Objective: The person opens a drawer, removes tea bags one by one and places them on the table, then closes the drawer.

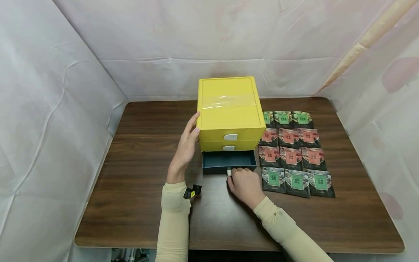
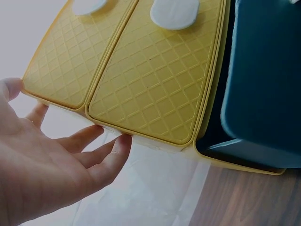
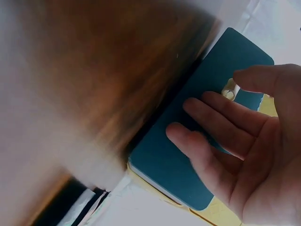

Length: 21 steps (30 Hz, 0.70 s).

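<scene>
A yellow drawer cabinet stands at the back middle of the table. Its two upper drawers are closed, while the dark teal bottom drawer sticks out toward me, its visible inside bare. My left hand rests against the cabinet's left side, fingers extended and fingertips at its edge; the left wrist view shows the same hand. At the teal drawer's front, my right hand has thumb and index finger on either side of the small white handle. The other right fingers lie loosely bent across the drawer front.
Rows of flat packets lie right of the cabinet: green-labelled packets at the back, red-labelled packets in the middle, more green-labelled packets in front. The brown wooden table is bounded by white sheeting behind and at both sides.
</scene>
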Tool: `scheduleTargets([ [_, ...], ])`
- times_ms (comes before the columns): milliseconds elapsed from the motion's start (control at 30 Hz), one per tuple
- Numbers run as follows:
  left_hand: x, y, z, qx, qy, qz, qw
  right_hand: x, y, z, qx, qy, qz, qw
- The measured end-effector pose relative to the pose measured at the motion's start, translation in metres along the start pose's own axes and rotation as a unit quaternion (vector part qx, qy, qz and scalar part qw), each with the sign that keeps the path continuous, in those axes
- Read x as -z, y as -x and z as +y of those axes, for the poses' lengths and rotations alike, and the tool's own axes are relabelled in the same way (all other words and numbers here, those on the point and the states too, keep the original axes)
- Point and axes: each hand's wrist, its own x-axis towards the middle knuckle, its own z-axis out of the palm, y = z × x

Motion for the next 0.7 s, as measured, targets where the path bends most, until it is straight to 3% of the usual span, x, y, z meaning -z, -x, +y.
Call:
scheduleTargets([
  [367, -0.002, -0.002, 0.0, 0.009, -0.002, -0.002, 1.0, 0.0, -0.031, 0.021, -0.025, -0.037, -0.025, 0.9987],
  [700, 0.003, -0.001, -0.005, 0.012, -0.004, -0.001, 0.9999, 0.003, -0.033, 0.029, -0.016, -0.062, -0.08, 0.9948],
])
